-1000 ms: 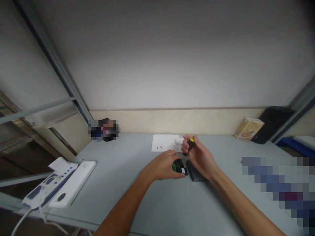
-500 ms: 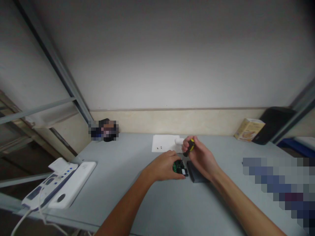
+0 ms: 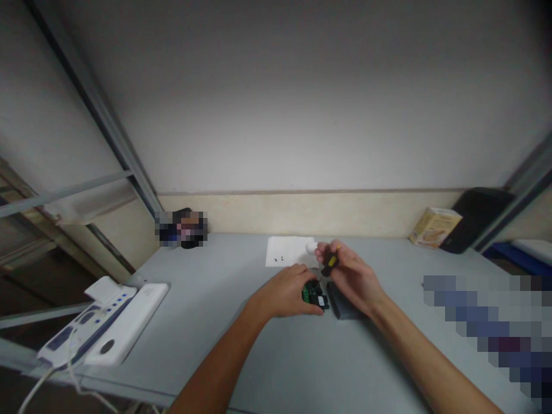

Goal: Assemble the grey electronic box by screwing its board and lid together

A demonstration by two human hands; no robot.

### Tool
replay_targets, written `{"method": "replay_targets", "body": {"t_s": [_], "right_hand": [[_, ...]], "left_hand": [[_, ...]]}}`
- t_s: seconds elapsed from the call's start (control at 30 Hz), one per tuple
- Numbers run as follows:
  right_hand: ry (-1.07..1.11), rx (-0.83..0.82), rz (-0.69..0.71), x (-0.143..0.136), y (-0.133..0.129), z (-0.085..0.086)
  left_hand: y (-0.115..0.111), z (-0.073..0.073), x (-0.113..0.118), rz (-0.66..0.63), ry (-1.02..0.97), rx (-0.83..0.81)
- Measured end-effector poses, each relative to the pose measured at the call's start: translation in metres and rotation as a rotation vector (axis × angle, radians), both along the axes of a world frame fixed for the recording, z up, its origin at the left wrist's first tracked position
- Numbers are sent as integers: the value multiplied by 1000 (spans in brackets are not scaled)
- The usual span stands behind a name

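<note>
While a green-and-black circuit board (image 3: 314,292) is steadied near the middle of the surface (image 3: 276,356) by the left hand (image 3: 287,290), a black-and-yellow tool handle (image 3: 331,264) is gripped above its right-hand side by the right hand (image 3: 351,276). The board is spanned by the left fingers at its far edge and by the thumb at its near edge; its left part is covered by the palm, so its full long axis cannot be told. The handle is clamped between the right fingers and thumb. Its long axis is tilted, with the upper end directed up and to the right and the lower end down and to the left, toward the board; whether the board is touched by its tip cannot be told.

Just right of the board, a flat dark grey item (image 3: 340,307) is partly covered by the right hand and wrist. Beyond the hands, a white sheet (image 3: 280,247) is laid near the back edge, with small dark pieces (image 3: 282,259) on it and a white rounded object (image 3: 311,248) by the right fingers. A wide grey stretch is left between the left forearm and a white slab (image 3: 138,316). At the back right, a yellowish box (image 3: 435,227) is stood well apart from the hands.
</note>
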State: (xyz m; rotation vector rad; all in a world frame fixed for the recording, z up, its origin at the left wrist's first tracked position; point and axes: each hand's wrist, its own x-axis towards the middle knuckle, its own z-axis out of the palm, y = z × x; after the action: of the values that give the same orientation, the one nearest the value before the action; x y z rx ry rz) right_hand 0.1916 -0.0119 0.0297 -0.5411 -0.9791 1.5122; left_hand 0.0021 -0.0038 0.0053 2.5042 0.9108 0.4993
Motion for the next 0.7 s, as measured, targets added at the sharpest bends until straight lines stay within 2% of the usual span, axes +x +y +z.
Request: {"method": "replay_targets", "body": {"t_s": [0.23, 0.37, 0.53, 0.7], "right_hand": [[60, 11, -12, -2, 3, -4], [128, -66, 17, -2, 6, -2], [70, -53, -18, 1, 3, -2], [2, -20, 7, -2, 4, -8]], "left_hand": [[1, -2, -1, -14, 10, 25], [2, -2, -1, -35, 6, 53], [2, -2, 0, -19, 5, 50], [0, -3, -1, 36, -7, 18]]}}
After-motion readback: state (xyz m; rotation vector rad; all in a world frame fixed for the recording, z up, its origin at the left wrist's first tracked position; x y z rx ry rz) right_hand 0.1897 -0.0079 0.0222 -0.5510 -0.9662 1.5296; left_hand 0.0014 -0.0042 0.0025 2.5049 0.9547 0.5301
